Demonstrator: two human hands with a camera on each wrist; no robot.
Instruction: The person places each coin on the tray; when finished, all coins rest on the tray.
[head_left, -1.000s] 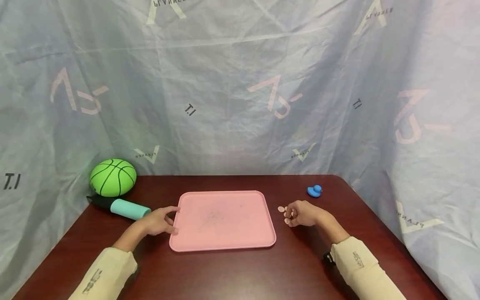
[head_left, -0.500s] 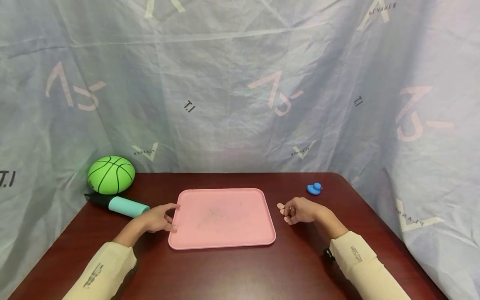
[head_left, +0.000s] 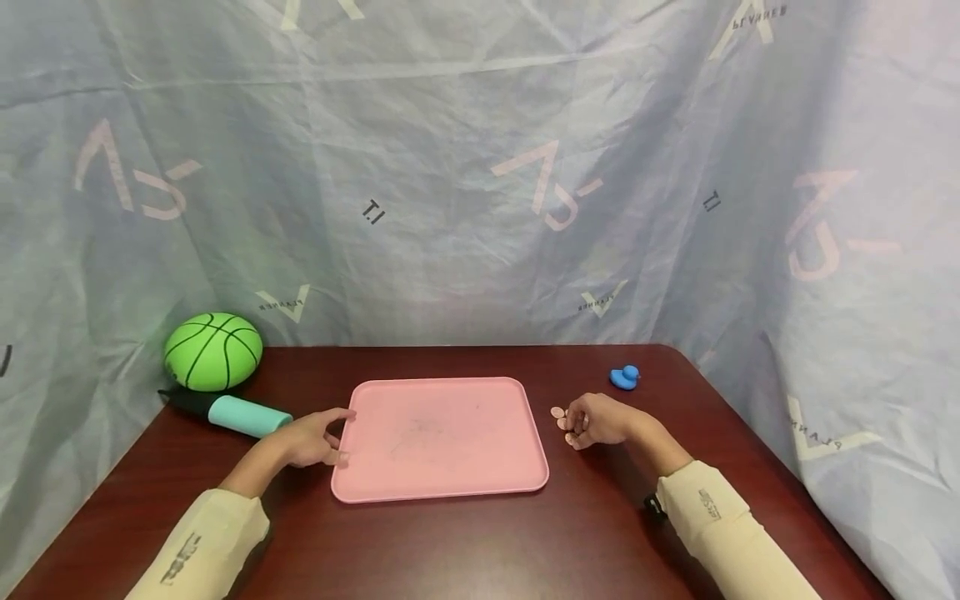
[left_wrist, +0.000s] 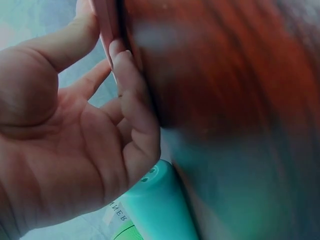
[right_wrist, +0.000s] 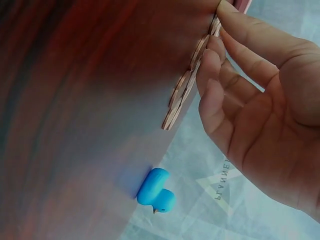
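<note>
A pink rectangular tray (head_left: 442, 437) lies on the dark red table. My left hand (head_left: 309, 437) holds its left rim: thumb and index finger rest on the edge, and the other fingers bend against its side in the left wrist view. To the right of the tray lie several thin, round, brownish discs (head_left: 557, 412), seen nearly edge-on in the right wrist view (right_wrist: 180, 92). Over them, my right hand (head_left: 603, 419) has bent fingers, with thumb and fingertips closed around one disc at the near end. The hand partly hides the group.
At the far left sits a green basketball (head_left: 213, 352); a turquoise cylinder with a black pointed end (head_left: 247, 415) lies before it, close to my left hand. A blue toy duck (head_left: 624, 377) stands behind my right hand. Grey printed cloth (head_left: 450, 183) hangs around the table.
The head view has shifted slightly, moving the whole scene a little left. Both hands keep their places, the left at the tray's rim and the right at the discs, with small finger movement.
</note>
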